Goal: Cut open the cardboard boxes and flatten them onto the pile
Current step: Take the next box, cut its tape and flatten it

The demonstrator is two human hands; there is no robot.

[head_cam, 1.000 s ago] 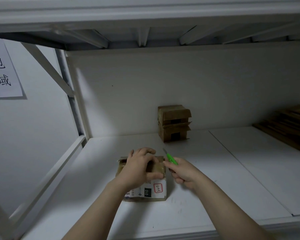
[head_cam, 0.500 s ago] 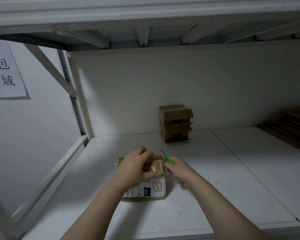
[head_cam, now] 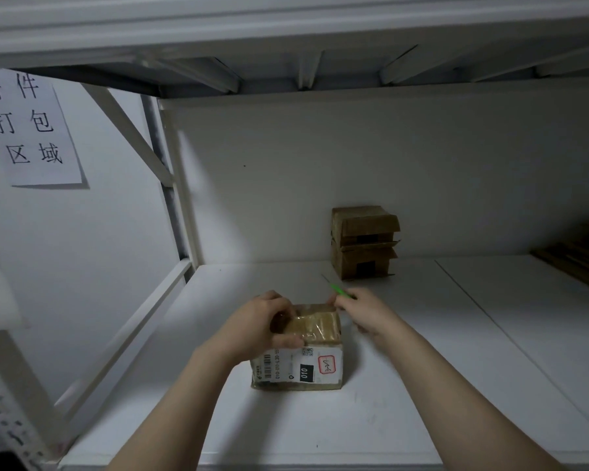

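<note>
1. The small taped box (head_cam: 303,348) is seen at the middle of the white shelf (head_cam: 422,385); its left top is hidden under the left hand (head_cam: 259,326), whose fingers are curled down over the box's top and grasp it.
2. A green-handled cutter (head_cam: 337,289) is gripped by the clenched right hand (head_cam: 366,312); only the handle's far end and a thin blade are seen, pointing to eleven o'clock, and the grip itself is hidden behind the knuckles.
3. At three o'clock, the flattened cardboard pile (head_cam: 578,256) is cut off by the frame edge.
4. Compared with a second ago, the right hand and cutter have been carried to the box's far right corner, and the view has been tipped slightly downward.
5. Two stacked boxes (head_cam: 363,243) are left against the back wall at one o'clock, well apart from the hands.
6. Open shelf is left at six o'clock and four o'clock; a shelf seam (head_cam: 490,317) runs right of the box.
</note>
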